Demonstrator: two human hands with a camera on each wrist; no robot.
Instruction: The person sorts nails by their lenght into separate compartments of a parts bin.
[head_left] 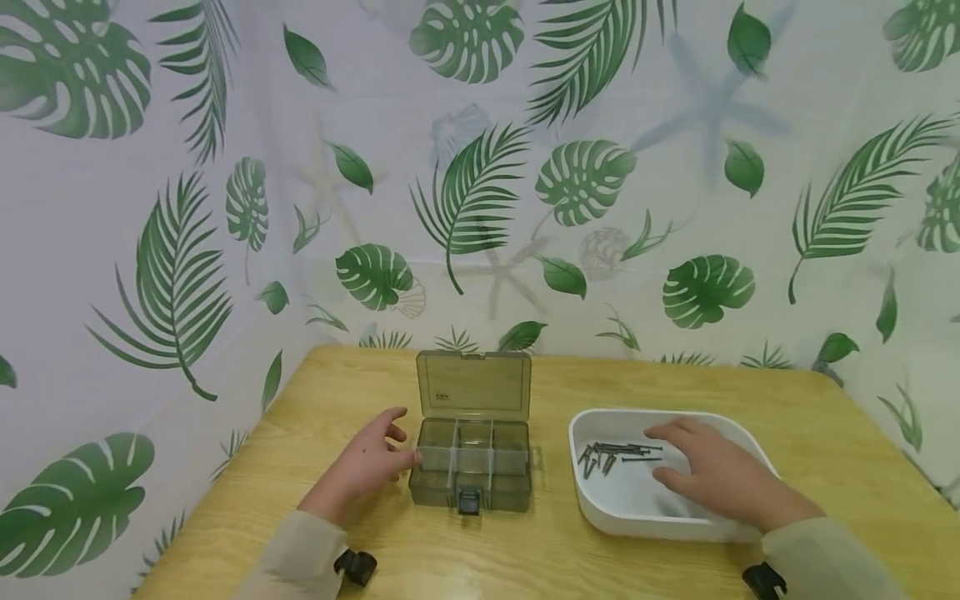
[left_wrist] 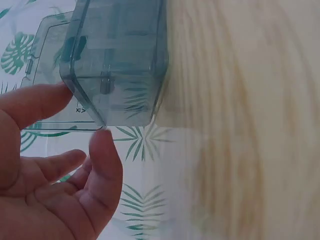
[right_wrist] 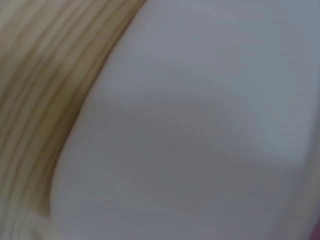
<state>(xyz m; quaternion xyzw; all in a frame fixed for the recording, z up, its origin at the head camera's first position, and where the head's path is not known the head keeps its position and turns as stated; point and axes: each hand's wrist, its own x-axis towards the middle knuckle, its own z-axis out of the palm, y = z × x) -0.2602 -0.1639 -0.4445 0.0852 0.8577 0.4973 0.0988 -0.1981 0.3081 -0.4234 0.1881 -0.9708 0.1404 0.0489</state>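
A translucent grey compartment box [head_left: 472, 462] stands on the table with its lid [head_left: 474, 385] raised at the back. My left hand [head_left: 371, 454] is at the box's left side, thumb touching or very near its wall, fingers loosely bent. In the left wrist view the left hand [left_wrist: 65, 185] has thumb and fingers spread beside the box [left_wrist: 117, 65]. Over the white tray [head_left: 600, 512] reaches my right hand [head_left: 712, 471], fingers apart and holding nothing visible. Left of its fingertips, several dark and brass-coloured screws [head_left: 618, 452] lie in the tray.
The wooden table [head_left: 465, 562] carries both containers, the box left of the tray. A leaf-patterned cloth [head_left: 480, 192] hangs behind and on the sides. The tray's blurred outer wall [right_wrist: 185, 125] fills most of the right wrist view.
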